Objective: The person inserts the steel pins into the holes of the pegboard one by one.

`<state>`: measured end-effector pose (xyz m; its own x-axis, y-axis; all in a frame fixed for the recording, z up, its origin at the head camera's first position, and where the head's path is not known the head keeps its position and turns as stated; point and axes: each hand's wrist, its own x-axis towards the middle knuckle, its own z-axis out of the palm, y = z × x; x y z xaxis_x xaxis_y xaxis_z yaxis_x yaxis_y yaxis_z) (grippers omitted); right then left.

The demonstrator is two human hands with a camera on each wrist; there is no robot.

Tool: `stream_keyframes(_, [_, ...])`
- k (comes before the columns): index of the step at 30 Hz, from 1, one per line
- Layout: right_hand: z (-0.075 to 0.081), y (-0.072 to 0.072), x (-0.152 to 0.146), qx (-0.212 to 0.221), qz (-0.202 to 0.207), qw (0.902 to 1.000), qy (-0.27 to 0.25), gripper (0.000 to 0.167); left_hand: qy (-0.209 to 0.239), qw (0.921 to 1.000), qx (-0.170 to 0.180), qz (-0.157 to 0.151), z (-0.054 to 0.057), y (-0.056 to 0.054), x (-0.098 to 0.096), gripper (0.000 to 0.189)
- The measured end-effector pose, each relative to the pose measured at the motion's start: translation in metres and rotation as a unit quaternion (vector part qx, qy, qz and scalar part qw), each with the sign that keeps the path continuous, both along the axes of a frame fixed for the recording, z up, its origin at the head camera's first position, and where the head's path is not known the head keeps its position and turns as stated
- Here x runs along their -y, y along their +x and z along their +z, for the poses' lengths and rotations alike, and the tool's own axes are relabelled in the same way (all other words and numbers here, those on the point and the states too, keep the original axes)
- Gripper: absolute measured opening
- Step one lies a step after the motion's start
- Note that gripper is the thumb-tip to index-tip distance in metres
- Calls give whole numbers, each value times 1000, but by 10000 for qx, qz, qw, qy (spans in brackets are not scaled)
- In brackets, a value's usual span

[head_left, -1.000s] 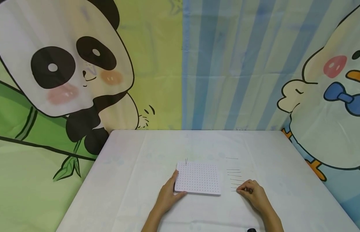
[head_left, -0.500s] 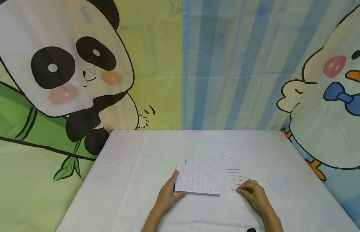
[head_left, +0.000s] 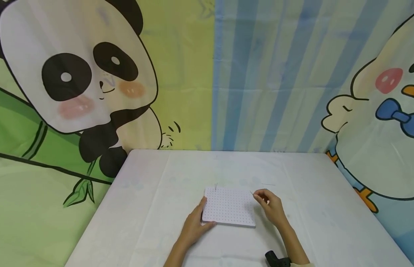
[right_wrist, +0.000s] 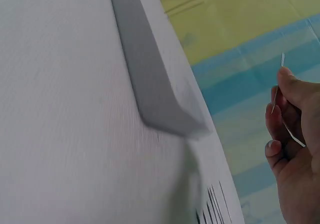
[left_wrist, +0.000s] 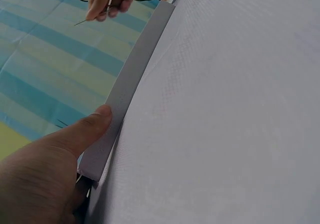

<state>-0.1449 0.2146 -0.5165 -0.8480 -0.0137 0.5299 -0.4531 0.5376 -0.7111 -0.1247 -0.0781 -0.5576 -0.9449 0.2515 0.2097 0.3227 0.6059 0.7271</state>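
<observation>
A white board (head_left: 228, 207) with rows of small holes lies on the table, two thin needles (head_left: 216, 187) sticking up at its far left corner. My left hand (head_left: 193, 224) holds its near left corner; in the left wrist view the thumb (left_wrist: 92, 126) presses the board's side edge (left_wrist: 132, 79). Above the board's right edge, my right hand (head_left: 273, 207) pinches a thin needle (right_wrist: 283, 60) between thumb and fingers, its tip pointing out past them. Several more needles (right_wrist: 215, 204) lie in a row on the table in the right wrist view; my right hand covers them in the head view.
One needle (head_left: 268, 184) lies apart, farther back on the white table (head_left: 160, 207). A black device (head_left: 277, 259) is at my right wrist. Behind the table hangs a cloth (head_left: 180, 74) printed with a panda and a white bird.
My right hand has lifted off the needle row and moved left and away from me to the board's right edge, carrying a needle. The left hand stays on the board; the head view shifts slightly.
</observation>
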Motion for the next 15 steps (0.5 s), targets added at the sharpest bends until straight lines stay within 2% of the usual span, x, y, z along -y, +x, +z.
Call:
stream_keyframes(5, [3,-22,39,-87,122,9985,-530,5,43,10000,-18,-62,-2,0,1,93])
stream_keyframes(11, [-5,-33,80,-119,159,9928,-1185,9,46,10000,-57,-54,-4,0,1,94])
stream_keyframes(15, [-15,-39,99,-213,96,9924,-1210,8,26,9999,-123,-36,-3,0,2,93])
